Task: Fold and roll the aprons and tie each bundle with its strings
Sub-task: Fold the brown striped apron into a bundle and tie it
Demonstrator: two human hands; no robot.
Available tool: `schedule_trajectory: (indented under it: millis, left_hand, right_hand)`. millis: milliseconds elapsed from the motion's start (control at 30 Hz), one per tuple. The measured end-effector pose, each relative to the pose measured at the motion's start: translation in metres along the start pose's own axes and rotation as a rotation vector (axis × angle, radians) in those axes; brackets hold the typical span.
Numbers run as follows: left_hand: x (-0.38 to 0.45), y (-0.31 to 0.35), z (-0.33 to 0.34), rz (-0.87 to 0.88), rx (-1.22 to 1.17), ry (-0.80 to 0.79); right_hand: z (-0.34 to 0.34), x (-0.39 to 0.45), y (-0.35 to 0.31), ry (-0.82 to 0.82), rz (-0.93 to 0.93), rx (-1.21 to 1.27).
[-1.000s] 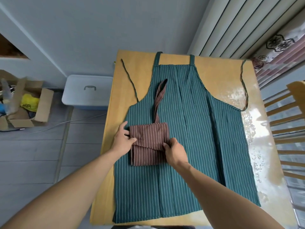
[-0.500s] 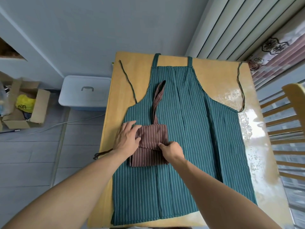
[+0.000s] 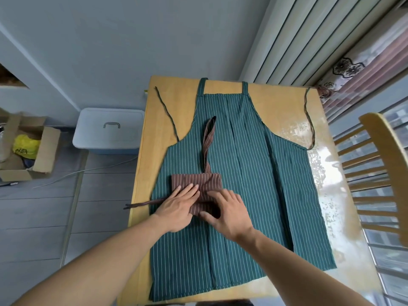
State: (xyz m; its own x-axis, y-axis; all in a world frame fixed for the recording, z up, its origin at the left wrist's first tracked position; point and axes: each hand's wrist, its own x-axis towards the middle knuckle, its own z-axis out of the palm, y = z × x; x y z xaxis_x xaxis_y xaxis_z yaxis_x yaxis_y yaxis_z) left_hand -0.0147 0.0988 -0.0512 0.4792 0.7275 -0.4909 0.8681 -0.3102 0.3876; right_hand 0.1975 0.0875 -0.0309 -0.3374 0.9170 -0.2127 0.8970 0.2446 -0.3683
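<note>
A green striped apron (image 3: 254, 173) lies spread flat on the wooden table (image 3: 176, 96), its thin strings trailing off at the upper left and right. On top of it sits a folded brown striped apron (image 3: 198, 182). Its neck strap (image 3: 208, 140) points away from me, and its brown strings (image 3: 143, 204) stick out to the left over the table edge. My left hand (image 3: 178, 206) presses flat on the bundle's left side. My right hand (image 3: 227, 213) rests on the bundle's near right part, thumb at its near edge. Both hands hide the bundle's near half.
A wooden chair (image 3: 379, 184) stands close at the table's right side. On the floor to the left are a grey lidded storage box (image 3: 110, 131) and an open cardboard box (image 3: 26, 149). A curtain and window run along the right.
The brown strings now stick out to the left past the table edge. My left hand slid onto the bundle and lies flat; my right hand spread over its near right part.
</note>
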Motion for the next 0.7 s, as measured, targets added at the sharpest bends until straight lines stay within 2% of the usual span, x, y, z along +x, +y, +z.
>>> schedule_trajectory:
  millis: [33, 100, 200, 300, 367, 467, 600, 700]
  left_hand:
    - [-0.001, -0.001, -0.006, -0.001, -0.038, -0.019]
    - [-0.002, -0.004, -0.018, -0.003, -0.125, -0.073]
    - [-0.013, -0.004, -0.038, -0.054, -0.271, -0.162]
    - [-0.025, -0.008, -0.044, -0.108, -0.445, -0.158]
    - [-0.028, -0.014, -0.041, -0.15, -0.607, -0.127]
    - [-0.035, -0.022, -0.027, -0.222, -0.722, -0.082]
    - [-0.042, -0.026, -0.004, -0.361, -0.85, 0.154]
    - [-0.042, -0.026, -0.003, -0.406, -0.824, 0.212]
  right_hand:
    - [0.002, -0.004, 0.0, -0.085, -0.084, -0.077]
    - [0.008, -0.007, 0.003, -0.19, -0.095, -0.134]
    - [0.01, -0.01, 0.007, -0.061, 0.038, 0.074]
    - [0.006, -0.01, 0.01, -0.1, 0.096, 0.171]
    - [0.002, -0.011, 0.011, -0.203, 0.158, 0.318]
    - [-0.003, -0.011, 0.007, -0.339, 0.224, 0.494]
    - [0.001, -0.006, 0.004, -0.344, 0.319, 0.604]
    - [0.001, -0.003, 0.004, -0.429, 0.33, 0.69]
